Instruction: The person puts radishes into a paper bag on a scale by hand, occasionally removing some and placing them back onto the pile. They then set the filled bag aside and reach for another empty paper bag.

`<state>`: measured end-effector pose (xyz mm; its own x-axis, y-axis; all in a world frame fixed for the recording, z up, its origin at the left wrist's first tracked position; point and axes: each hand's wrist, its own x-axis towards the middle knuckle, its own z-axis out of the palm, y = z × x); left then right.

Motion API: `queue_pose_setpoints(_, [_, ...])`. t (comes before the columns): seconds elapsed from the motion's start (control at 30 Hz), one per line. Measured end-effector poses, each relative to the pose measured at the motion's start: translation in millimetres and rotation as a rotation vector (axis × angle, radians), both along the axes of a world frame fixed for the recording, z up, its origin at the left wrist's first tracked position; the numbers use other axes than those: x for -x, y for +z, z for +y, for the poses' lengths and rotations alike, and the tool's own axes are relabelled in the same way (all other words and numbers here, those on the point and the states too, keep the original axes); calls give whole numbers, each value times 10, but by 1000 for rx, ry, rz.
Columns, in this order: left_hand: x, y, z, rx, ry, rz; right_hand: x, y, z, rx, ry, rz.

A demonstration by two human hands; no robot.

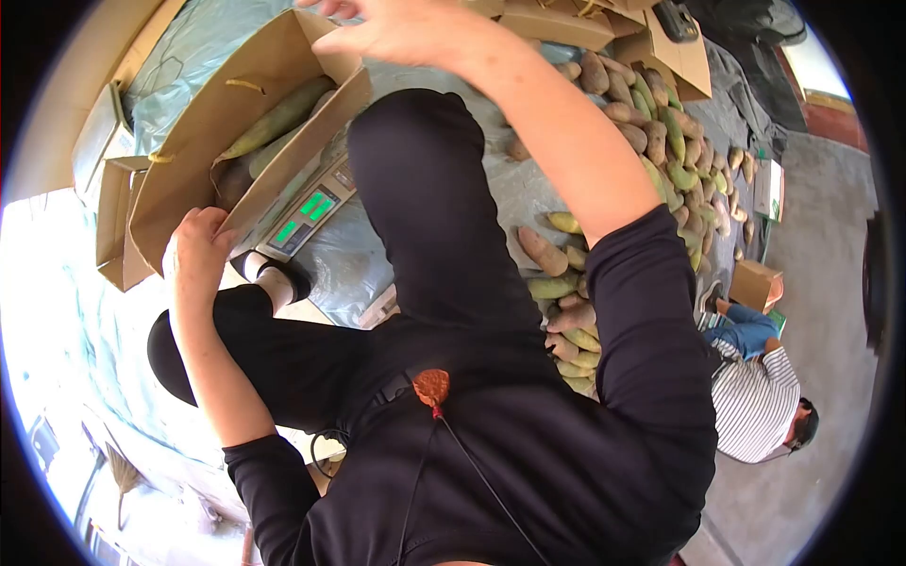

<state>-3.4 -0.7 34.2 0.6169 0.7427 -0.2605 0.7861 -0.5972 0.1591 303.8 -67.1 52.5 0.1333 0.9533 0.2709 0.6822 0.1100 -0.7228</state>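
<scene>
An open cardboard box point(302, 141) stands on a scale point(307, 215) with green lit digits. Long green and brownish tubers point(274, 123) lie inside it. My left hand point(196, 250) is at the near lower corner of the box, its fingers closed over the cardboard edge. Above the box's far right end is my right hand point(377, 28), fingers apart, partly cut off by the top of the frame. Nothing shows between those fingers.
A large pile of green and brown tubers point(661, 141) spreads to the right of my knee. More cardboard boxes point(661, 57) stand at the top. Another person in a striped shirt point(755, 396) is at the right. A broom point(123, 472) is at the lower left.
</scene>
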Motion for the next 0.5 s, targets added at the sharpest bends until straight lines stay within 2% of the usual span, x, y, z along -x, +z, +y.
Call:
queue_pose_setpoints(0.03, [-22, 19, -8, 22, 17, 15, -132, -67, -136, -32, -44, 65])
queue_pose_setpoints(0.1, [-36, 22, -25, 52, 21, 35, -366, -191, -504, 148, -130, 233])
queue_pose_setpoints(0.17, [-15, -4, -8, 57, 45, -43, -642, -727, -837, 156, -206, 222])
queue_pose_setpoints(0.3, [39, -81, 41, 69, 58, -77, -699, -1578, -1802, 332, -439, 222])
queue_pose_setpoints(0.43, [65, -136, 86, 111, 72, -104, -458, -2164, -2642, 754, -590, 47])
queue_pose_setpoints(0.5, [70, -158, 106, 121, 61, -100, -308, -2415, -2985, 872, -616, 26])
